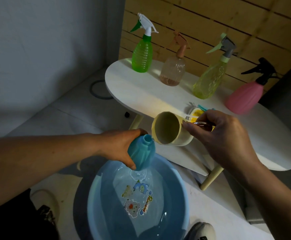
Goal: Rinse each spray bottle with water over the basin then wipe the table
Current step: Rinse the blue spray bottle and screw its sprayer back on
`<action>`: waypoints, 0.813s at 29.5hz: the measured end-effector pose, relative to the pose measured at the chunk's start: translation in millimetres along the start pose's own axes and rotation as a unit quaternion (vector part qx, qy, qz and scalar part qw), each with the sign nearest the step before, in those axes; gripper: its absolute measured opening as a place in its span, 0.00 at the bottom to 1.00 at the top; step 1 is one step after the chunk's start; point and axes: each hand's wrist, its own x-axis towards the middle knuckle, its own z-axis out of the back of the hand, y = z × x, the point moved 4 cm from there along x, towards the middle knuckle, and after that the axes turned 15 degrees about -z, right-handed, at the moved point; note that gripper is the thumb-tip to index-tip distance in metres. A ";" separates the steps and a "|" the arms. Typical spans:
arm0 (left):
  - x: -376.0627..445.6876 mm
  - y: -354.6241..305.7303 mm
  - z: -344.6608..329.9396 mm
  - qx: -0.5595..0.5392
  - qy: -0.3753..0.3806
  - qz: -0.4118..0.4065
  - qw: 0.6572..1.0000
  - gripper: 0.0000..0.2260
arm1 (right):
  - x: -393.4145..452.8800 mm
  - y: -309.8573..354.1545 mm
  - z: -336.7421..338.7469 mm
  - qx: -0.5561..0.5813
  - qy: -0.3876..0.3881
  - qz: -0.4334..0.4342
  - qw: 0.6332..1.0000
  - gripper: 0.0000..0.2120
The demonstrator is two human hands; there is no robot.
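bottles: 5 – green (pixel 142 57), peach (pixel 173 71), yellow (pixel 208 80), pink (pixel 243 97), blue (pixel 141 155) | cups: 1 (pixel 169 130) | basins: 1 (pixel 96 196) | tables: 1 (pixel 141 90) | hands: 2 – left (pixel 122 146), right (pixel 222 137) | shoes: 2 – left (pixel 45 198), right (pixel 201 231)

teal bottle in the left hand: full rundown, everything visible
The teal bottle is opaque, ribbed, plastic-looking and bulbous, with a short threaded neck. Its spray head is off, leaving the mouth open. The left hand grips its body, holding it tilted above the blue basin, which holds water. The cream cup, tipped by the right hand, has its rim at the bottle's mouth. Fill level cannot be seen.
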 end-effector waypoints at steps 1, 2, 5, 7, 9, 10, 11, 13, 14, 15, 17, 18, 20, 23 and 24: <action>-0.2 0.2 -0.6 0.000 0.001 0.000 1.000 0.46 | -0.5 -0.3 -0.3 -0.001 -0.001 0.004 1.000 0.18; 0.1 0.0 -0.6 0.000 0.002 0.000 1.000 0.46 | -1.0 -0.5 -0.6 -0.001 0.000 0.007 1.000 0.17; 0.7 -0.5 -0.6 0.001 0.004 -0.001 1.000 0.46 | -2.6 -0.2 -2.7 -0.004 -0.001 0.012 1.000 0.17; 1.0 -1.6 -0.5 0.002 0.008 -0.003 1.000 0.46 | -3.2 -0.2 -3.5 -0.005 0.000 0.011 1.000 0.17; 1.1 -3.1 -1.0 0.001 0.010 -0.006 1.000 0.45 | -4.0 -0.1 -3.8 -0.005 0.003 0.011 1.000 0.16; 0.8 -3.4 -1.2 0.001 0.010 -0.007 1.000 0.45 | -4.2 -0.2 -3.9 -0.007 0.003 0.012 1.000 0.16; 0.4 -3.6 -1.4 0.002 0.010 -0.007 1.000 0.45 | -4.2 -0.2 -3.9 -0.009 0.000 0.014 1.000 0.17; 0.0 -4.2 -1.8 0.006 0.012 -0.007 1.000 0.45 | -4.5 0.2 -3.7 -0.010 -0.005 0.018 1.000 0.17; 0.1 -4.3 -1.6 0.008 0.013 -0.010 1.000 0.45 | -4.6 0.6 -3.5 -0.011 -0.008 0.021 1.000 0.17; 0.0 -4.5 -1.7 0.010 0.013 -0.012 1.000 0.45 | -4.6 0.7 -3.7 -0.012 -0.011 0.024 1.000 0.17; -0.1 -5.1 -1.1 0.016 0.014 -0.011 1.000 0.45 | -4.9 1.0 -3.9 -0.017 -0.016 0.028 0.999 0.16; 0.0 -5.2 -1.0 0.020 0.013 -0.011 1.000 0.45 | -5.2 1.0 -4.1 -0.019 -0.020 0.031 0.999 0.17; 0.7 -5.7 -0.5 0.026 0.011 -0.013 1.000 0.45 | -6.0 1.6 -4.3 -0.025 -0.027 0.039 0.999 0.17; 1.6 -5.7 -1.7 0.024 0.014 -0.014 1.000 0.44 | -7.6 1.6 -4.8 -0.030 -0.030 0.047 0.998 0.16; 1.9 -5.2 -2.2 0.022 0.013 -0.013 1.000 0.44 | -7.9 1.3 -5.0 -0.032 -0.033 0.049 0.998 0.16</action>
